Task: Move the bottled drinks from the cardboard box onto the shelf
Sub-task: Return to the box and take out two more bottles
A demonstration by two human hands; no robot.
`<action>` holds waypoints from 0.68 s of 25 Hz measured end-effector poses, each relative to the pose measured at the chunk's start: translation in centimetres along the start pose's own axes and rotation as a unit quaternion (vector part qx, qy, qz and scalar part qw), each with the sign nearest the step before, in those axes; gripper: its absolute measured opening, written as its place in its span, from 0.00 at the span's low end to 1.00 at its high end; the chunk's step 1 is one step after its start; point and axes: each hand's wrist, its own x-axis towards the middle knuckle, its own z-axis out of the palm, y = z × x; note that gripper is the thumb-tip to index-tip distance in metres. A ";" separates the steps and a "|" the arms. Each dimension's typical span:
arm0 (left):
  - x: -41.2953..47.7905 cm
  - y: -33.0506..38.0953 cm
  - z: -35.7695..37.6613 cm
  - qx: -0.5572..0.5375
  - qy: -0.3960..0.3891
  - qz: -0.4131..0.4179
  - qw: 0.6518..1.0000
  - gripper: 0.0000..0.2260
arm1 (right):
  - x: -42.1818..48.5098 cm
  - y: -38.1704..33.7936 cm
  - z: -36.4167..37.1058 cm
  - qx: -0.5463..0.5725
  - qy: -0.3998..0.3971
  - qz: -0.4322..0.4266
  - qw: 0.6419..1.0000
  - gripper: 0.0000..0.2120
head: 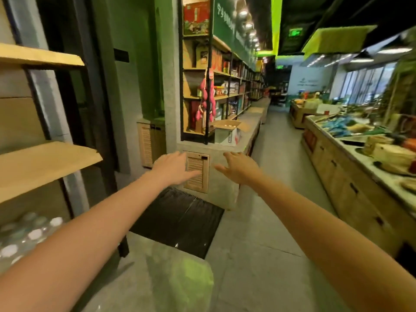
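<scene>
We count two hands, both empty with fingers spread: the left hand (173, 168) and right hand (239, 168) reach toward one open cardboard box (227, 132) on the grey surface (248, 122) ahead. What the box holds is hidden. White-capped bottled drinks (29, 235) blur at the bottom of the shelf (45, 164), cut off and uncountable. A shop aisle (276, 176) runs past.

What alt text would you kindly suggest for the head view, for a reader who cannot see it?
In a shop, the left hand and right hand reach forward, open and empty, toward an open box on a ledge ahead. Wooden shelves stand at left, with capped bottles below.
</scene>
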 end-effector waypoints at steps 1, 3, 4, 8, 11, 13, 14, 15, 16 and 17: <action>1.6 2.5 0.8 -0.009 -0.007 0.019 1.000 0.32 | 0.0 2.9 -0.3 -0.003 -0.001 0.017 1.000 0.30; 4.8 7.7 2.3 -0.060 -0.017 0.052 0.997 0.28 | 0.1 8.7 -1.0 -0.010 -0.001 0.041 0.999 0.29; 6.3 10.2 3.1 -0.084 -0.022 0.062 0.994 0.27 | 0.1 11.4 -1.4 -0.016 0.000 0.048 0.999 0.29; 14.4 19.5 6.6 -0.087 -0.014 0.073 0.993 0.30 | 1.2 22.9 -3.3 -0.040 -0.011 0.082 0.996 0.28; 20.3 25.2 8.8 -0.075 -0.022 0.074 0.994 0.30 | 3.9 31.2 -4.0 -0.060 -0.008 0.112 0.992 0.30; 23.9 28.3 9.8 -0.083 -0.020 0.077 0.993 0.33 | 5.9 35.9 -4.2 -0.072 -0.006 0.121 0.990 0.31; 25.7 29.6 10.3 -0.082 -0.017 0.084 0.993 0.34 | 7.0 37.8 -4.3 -0.075 -0.007 0.123 0.990 0.32; 27.7 30.9 10.8 -0.078 -0.017 0.093 0.992 0.34 | 8.2 39.8 -4.2 -0.077 -0.008 0.125 0.989 0.32; 29.6 32.0 11.3 -0.071 -0.021 0.100 0.992 0.33 | 9.4 41.5 -4.1 -0.079 -0.007 0.128 0.989 0.32; 31.5 32.9 11.8 -0.065 -0.028 0.106 0.992 0.31 | 10.7 43.1 -3.8 -0.081 -0.007 0.133 0.988 0.32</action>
